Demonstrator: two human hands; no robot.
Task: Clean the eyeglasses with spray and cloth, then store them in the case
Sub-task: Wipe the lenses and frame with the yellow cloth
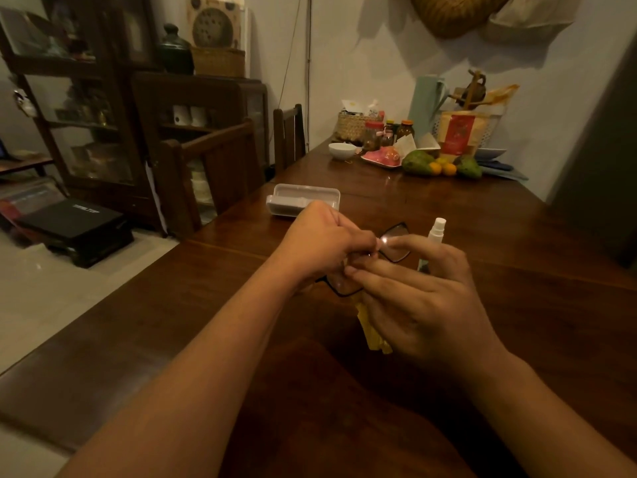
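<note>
Black-framed eyeglasses (396, 241) are held above the dark wooden table (241, 305) between both hands. My left hand (320, 241) is closed on the frame near the bridge. My right hand (420, 298) grips the glasses from the right, fingers over the near lens, with a yellow cloth (374, 334) tucked under its palm. A small white spray bottle (435, 234) stands upright just behind my right hand. The clear plastic case (303, 200) lies open on the table beyond my left hand.
At the far end of the table are a woven basket (351, 125), jars, a white bowl (342, 150), a pink plate, mangoes and oranges (441, 167), and a green jug (425, 105). Wooden chairs (220, 167) stand along the left edge.
</note>
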